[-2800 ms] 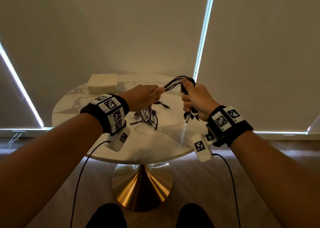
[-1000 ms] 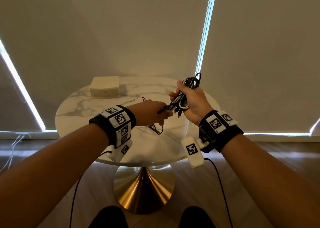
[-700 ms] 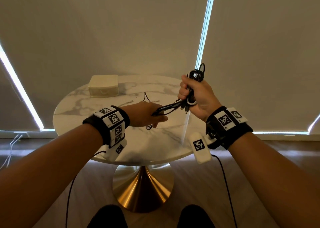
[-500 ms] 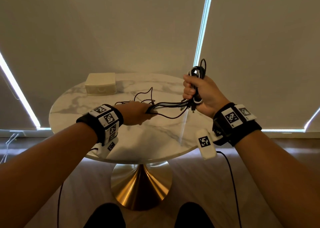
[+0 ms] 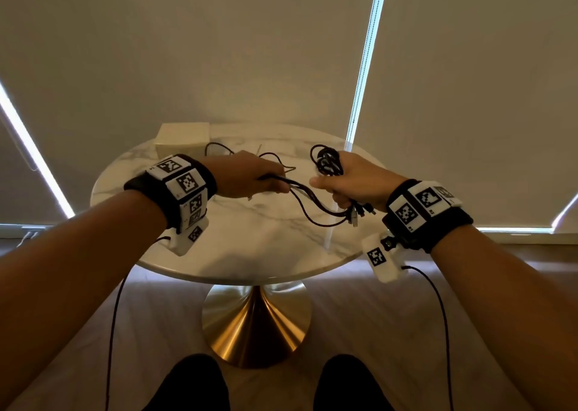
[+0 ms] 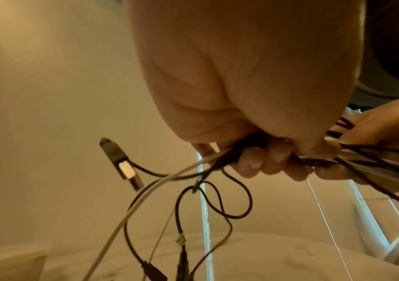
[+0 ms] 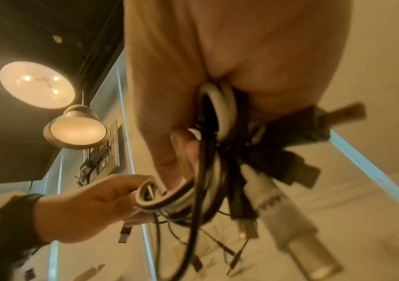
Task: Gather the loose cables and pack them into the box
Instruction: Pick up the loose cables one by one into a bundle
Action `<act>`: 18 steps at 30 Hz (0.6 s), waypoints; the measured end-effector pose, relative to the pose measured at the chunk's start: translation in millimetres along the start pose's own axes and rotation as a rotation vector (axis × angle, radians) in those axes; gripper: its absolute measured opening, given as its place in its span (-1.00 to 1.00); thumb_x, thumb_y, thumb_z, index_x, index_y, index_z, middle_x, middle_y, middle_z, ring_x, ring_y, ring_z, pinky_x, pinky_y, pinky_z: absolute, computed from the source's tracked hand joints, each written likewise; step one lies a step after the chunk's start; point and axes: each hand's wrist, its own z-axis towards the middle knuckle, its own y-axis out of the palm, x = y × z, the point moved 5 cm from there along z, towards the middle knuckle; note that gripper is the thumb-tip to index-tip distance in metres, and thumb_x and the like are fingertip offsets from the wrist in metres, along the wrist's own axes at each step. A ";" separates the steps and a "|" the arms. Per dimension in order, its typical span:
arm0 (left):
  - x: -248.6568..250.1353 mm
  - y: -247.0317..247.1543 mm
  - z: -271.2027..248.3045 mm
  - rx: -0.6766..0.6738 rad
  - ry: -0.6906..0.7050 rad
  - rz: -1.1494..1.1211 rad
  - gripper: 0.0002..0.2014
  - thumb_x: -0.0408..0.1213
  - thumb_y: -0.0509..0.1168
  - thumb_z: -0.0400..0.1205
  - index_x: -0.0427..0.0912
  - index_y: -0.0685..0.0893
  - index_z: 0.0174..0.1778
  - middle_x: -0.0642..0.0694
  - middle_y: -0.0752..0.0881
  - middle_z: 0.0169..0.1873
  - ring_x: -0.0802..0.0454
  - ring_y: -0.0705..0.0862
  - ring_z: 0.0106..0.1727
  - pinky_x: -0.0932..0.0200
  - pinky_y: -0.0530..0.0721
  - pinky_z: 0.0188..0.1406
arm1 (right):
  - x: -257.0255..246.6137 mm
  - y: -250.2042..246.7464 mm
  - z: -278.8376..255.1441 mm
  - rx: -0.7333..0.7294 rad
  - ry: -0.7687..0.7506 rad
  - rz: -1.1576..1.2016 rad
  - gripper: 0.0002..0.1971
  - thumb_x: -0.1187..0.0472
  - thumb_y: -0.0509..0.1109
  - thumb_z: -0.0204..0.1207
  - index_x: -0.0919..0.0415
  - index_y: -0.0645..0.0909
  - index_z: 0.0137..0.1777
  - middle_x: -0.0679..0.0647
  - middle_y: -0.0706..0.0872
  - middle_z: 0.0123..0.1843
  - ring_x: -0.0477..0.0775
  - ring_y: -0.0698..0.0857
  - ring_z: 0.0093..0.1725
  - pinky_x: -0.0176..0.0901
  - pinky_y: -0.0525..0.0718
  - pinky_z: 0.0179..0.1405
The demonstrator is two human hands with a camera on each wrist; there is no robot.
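Note:
A bundle of black and white cables (image 5: 316,201) hangs between my two hands above the marble table (image 5: 250,241). My right hand (image 5: 350,182) grips the folded end, with loops (image 5: 327,160) sticking up and plugs (image 5: 359,213) hanging below the fist. The right wrist view shows its fingers curled round the cables (image 7: 217,144). My left hand (image 5: 250,179) grips the loose strands farther left; free ends (image 5: 219,149) trail toward the box. In the left wrist view its fingers (image 6: 265,161) close over cables (image 6: 217,199) whose plugs dangle. A closed cream box (image 5: 183,140) sits at the table's far left.
The round table stands on a gold cone base (image 5: 255,326). Roller blinds (image 5: 219,50) hang close behind it, with bright gaps of light between them. Thin black leads from my wrist cameras (image 5: 114,316) hang toward the floor. My knees show at the bottom edge.
My right hand dropped lower and turned, so the plugs now hang beneath it. The cables between my hands went from taut to sagging. My left hand still holds the strands.

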 end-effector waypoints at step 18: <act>15.3 -4.1 -1.9 0.122 -0.014 -0.154 -0.65 0.11 0.00 0.77 0.02 0.61 0.16 0.19 0.64 -0.14 0.19 0.60 -0.09 0.21 0.51 -0.10 | 2.5 7.6 4.3 0.212 0.003 -0.455 -0.30 -0.11 0.75 0.18 0.12 0.55 0.24 0.06 0.72 0.13 0.07 0.68 0.03 -0.20 0.62 -0.21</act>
